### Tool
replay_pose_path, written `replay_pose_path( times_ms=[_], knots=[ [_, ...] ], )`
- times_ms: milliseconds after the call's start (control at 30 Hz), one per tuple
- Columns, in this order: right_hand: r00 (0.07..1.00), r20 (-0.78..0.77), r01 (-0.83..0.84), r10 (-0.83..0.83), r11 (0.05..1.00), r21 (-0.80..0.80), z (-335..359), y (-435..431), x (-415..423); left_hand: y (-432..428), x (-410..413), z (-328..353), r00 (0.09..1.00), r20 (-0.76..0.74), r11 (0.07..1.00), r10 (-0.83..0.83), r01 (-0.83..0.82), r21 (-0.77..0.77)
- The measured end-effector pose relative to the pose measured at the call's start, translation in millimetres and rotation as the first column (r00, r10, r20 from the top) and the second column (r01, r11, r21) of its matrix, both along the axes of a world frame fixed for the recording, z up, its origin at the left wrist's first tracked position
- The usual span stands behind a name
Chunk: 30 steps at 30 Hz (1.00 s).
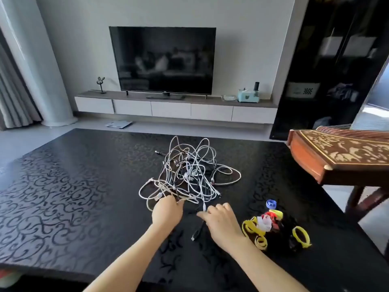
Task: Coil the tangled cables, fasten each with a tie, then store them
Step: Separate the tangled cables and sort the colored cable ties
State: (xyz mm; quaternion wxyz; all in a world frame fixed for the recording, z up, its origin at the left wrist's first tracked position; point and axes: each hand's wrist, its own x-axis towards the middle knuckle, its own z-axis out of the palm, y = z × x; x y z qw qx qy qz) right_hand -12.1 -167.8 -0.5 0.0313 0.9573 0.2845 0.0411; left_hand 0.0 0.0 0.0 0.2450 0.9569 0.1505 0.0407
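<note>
A tangle of white, grey and black cables lies in the middle of the black patterned table. My left hand is at the tangle's near edge, its fingers curled into the white strands there. My right hand hovers just right of it, fingers bent over a white cable end and a black cable with a plug that trails toward me. A heap of cable ties, yellow, red, white, black and one blue, lies to the right of my right hand.
A carved wooden instrument on a stand juts over the table's right edge. Beyond the table stand a TV on a low white cabinet, a dark glass cabinet on the right, and a scale on the floor.
</note>
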Motion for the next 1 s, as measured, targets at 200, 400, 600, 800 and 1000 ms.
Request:
replay_pose_path(
  times_ms=[200, 400, 600, 800, 1000],
  knots=[
    [0.997, 0.079, -0.019, 0.011, 0.996, 0.092, -26, 5, 14, -13, 32, -29, 0.989, 0.038, 0.967, 0.140, -0.129, -0.219],
    [0.987, -0.113, 0.140, -0.112, 0.950, 0.279, -29, -18, 34, -6, 48, 8, 0.940, 0.232, 0.740, 0.251, -0.032, -0.672],
    [0.977, -0.154, 0.214, -0.148, 0.664, 0.716, 17, -25, 27, 8, 50, 119, 0.846, 0.482, 0.898, -0.227, 0.373, -0.232],
    [0.995, -0.047, 0.089, -0.089, 0.547, 0.833, 141, 11, 60, 1, 46, 224, 0.732, 0.539, 0.880, -0.417, 0.473, 0.040],
    [0.981, -0.157, 0.193, -0.112, 0.559, 0.806, 230, 41, 103, 14, 34, 313, 0.615, 0.712, 0.855, -0.338, 0.517, -0.041]
  ],
)
